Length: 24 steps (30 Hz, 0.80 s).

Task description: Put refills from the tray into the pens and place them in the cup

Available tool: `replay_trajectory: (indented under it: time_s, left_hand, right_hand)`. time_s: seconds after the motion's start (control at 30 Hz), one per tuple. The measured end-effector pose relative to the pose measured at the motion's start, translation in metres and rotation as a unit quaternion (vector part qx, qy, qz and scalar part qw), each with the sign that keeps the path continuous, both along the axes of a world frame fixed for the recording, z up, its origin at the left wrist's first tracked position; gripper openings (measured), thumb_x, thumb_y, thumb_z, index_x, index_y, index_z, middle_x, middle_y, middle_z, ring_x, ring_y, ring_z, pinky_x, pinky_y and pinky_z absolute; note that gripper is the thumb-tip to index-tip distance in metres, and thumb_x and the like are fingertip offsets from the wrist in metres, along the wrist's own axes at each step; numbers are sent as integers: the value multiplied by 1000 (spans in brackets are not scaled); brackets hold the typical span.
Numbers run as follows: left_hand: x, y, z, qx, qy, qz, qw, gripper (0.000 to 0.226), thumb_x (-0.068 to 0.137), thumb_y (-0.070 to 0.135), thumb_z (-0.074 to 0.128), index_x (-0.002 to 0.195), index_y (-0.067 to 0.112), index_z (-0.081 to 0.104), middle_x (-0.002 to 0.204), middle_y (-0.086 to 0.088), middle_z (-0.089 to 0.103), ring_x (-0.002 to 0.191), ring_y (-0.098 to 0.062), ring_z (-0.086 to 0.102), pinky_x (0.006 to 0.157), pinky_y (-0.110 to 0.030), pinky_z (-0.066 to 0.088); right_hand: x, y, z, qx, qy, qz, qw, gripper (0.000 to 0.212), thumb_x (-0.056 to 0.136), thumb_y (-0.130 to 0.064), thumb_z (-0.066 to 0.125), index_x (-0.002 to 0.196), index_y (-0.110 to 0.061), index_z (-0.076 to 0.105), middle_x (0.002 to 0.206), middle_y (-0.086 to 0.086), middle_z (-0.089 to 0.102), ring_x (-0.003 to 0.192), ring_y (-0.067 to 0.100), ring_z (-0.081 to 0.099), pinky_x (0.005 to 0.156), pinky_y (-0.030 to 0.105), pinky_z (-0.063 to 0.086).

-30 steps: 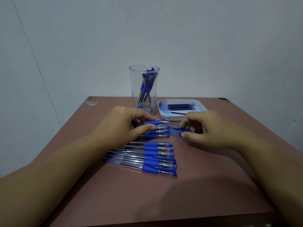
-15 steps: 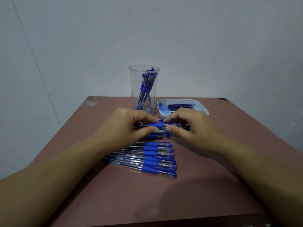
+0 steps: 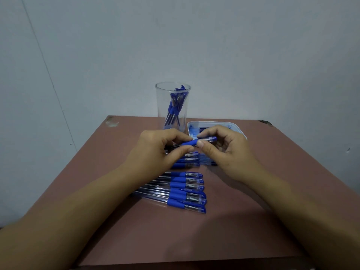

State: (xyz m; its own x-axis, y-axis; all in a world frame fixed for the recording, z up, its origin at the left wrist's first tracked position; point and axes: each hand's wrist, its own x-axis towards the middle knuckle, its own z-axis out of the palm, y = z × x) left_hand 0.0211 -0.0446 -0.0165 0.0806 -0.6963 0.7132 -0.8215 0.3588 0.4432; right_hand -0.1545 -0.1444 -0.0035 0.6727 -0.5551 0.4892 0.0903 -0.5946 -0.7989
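Head view. One blue pen (image 3: 198, 142), held above the desk (image 3: 175, 240) at centre: left hand (image 3: 155, 151) pinches its blue grip, right hand (image 3: 224, 151) pinches the cap end. Row of pens (image 3: 185, 190) lying nearer. Clear cup (image 3: 161, 106) holding pens, far centre; white tray (image 3: 214, 122) just right of it.

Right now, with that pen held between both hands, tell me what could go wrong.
1. The pen is held above the table only by the fingertips of the left hand and right hand. If it separates suddenly, a small part may drop among the loose pens below.
2. The tall cup stands close behind the left hand, so a bump could tip it.
3. The tray sits just behind the right hand, and a jerk might knock it.
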Motion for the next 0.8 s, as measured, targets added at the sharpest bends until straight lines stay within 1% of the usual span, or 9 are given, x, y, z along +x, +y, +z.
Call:
replay_trajectory:
  time_s: [0.07,0.13,0.2,0.27,0.33,0.4,0.47,0.57,0.8]
  left_hand:
    - [-4,-1,-1,4,16,11,1000,32,81,31,74,110,19,72,93,13,71,86,5,66,75,-6,48]
    - [0,0,1,15,-5,36,999,46,78,40,73,119,21,67,106,8,70,96,3,62,83,-7,46]
    - [14,0,8,21,-44,95,994,65,75,52,71,132,24,57,124,5,62,108,0,53,93,-20,47]
    - [32,-2,20,9,-56,160,986,78,73,52,74,141,25,46,137,-1,51,120,-14,48,99,-39,48]
    - [50,-7,34,13,-60,197,979,89,71,51,79,145,23,39,145,-4,43,129,-22,43,102,-48,46]
    - [65,-13,44,42,-78,209,974,97,68,51,82,148,24,34,151,-4,36,137,-22,36,109,-46,41]
    - [74,-21,49,71,-94,205,972,102,66,52,83,150,26,30,154,-2,31,141,-19,32,114,-37,32]
    - [80,-33,50,92,-100,188,973,102,65,49,85,149,29,30,156,0,28,140,-17,32,108,-27,27]
    - [83,-45,46,76,-76,156,982,92,65,32,89,143,22,41,146,-2,43,130,-16,44,106,-37,45]
  right_hand:
    - [2,-1,3,85,-37,1,996,12,87,-7,67,97,-13,65,81,-3,71,77,5,68,68,16,53]
    - [1,-6,6,122,-60,-23,990,14,87,-3,66,97,-13,64,83,-2,71,76,5,68,70,17,54]
    - [0,-15,15,124,-90,-60,986,19,87,-1,65,97,-17,62,81,-1,69,75,7,67,73,19,55]
    - [-1,-25,32,123,-129,-89,980,23,88,0,64,98,-19,56,80,0,66,75,9,65,77,24,57]
    - [1,-34,53,117,-164,-109,973,26,90,-1,63,98,-21,50,80,3,65,73,12,64,82,29,57]
    - [6,-43,72,101,-184,-122,970,29,91,-5,63,99,-24,44,82,5,66,72,12,64,84,27,56]
    - [14,-51,88,78,-194,-128,969,32,91,-7,64,99,-26,39,84,4,67,73,12,64,82,26,54]
    - [30,-65,99,42,-179,-142,973,33,91,-10,64,97,-27,37,84,5,66,72,16,58,74,26,51]
    - [80,-83,94,-42,-65,-149,986,27,88,-15,69,101,-21,46,83,1,67,61,2,54,62,16,45]
